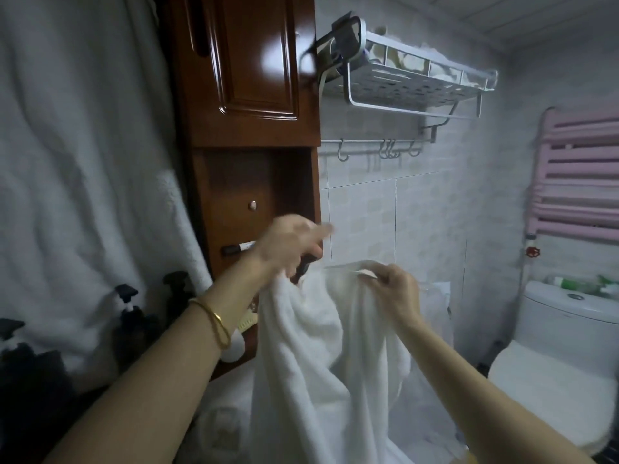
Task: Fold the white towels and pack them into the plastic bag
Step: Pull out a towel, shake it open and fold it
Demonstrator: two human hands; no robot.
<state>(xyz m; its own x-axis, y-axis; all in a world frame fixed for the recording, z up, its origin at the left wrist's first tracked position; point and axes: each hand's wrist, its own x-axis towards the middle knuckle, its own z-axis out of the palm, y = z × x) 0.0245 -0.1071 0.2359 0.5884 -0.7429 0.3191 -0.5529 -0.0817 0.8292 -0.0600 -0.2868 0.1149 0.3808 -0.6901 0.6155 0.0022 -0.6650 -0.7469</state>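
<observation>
Subject item: one white towel [301, 346], thick terry pile, unfolded, hanging in loose vertical folds at lower centre between the two raised hands. The left hand [288, 246], motion-blurred, has its fingers curled on the towel's upper left corner. The right hand [393, 291] pinches, thumb against fingers, a thin clear edge along the towel's top, which appears to be the rim of the plastic bag [435, 316]; whether towel cloth is caught in the same pinch cannot be told. Clear film shows beside and below the right forearm, and the towel's right portion appears to lie behind it; how far the towel sits inside cannot be determined. A gold bangle [216, 324] is on the left wrist. Containers: a white wall rack [402, 85] high on the tiled wall holds pale bundled items, not identifiable. The open niche of the wooden cabinet [248, 78] holds a dark-capped marker [237, 247] lying flat. Bottles [576, 284] lie on the cistern of the toilet [552, 363] at right. A second large white cloth [83, 179] hangs at left.
</observation>
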